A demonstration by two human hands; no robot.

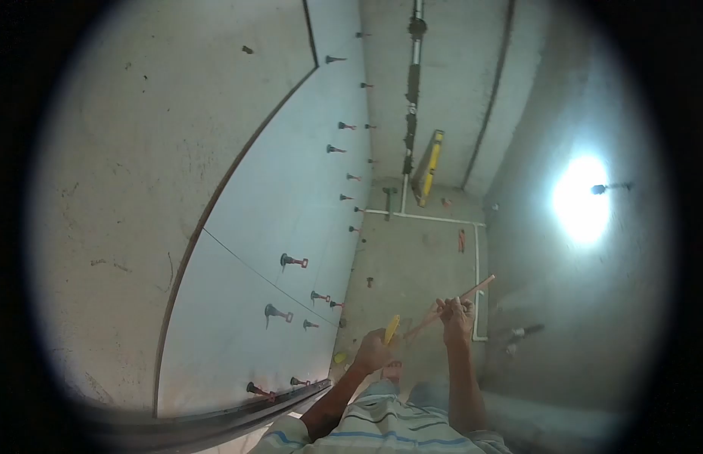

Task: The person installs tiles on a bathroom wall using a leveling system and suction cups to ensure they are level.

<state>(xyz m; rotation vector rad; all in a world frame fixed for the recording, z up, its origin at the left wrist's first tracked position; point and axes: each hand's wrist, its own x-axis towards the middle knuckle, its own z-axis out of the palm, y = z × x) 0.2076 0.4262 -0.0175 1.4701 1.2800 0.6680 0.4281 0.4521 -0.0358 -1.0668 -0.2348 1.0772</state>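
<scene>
My left hand (374,352) is closed around a slim yellow tool (392,329), shaped like a utility knife, which points up and away from me. To its right, my right hand (457,314) pinches a long, thin reddish-brown stick (482,285). The stick slants from lower left to upper right, its far end sticking out past my fingers. Its lower end comes close to the yellow tool in this view.
Large pale tiles (238,303) stand on the left wall, with several red-and-black leveling clips (295,261). A yellow spirit level (432,168) leans at the far wall. White pipe (435,219) runs along the floor. A bright lamp (582,200) glares on the right.
</scene>
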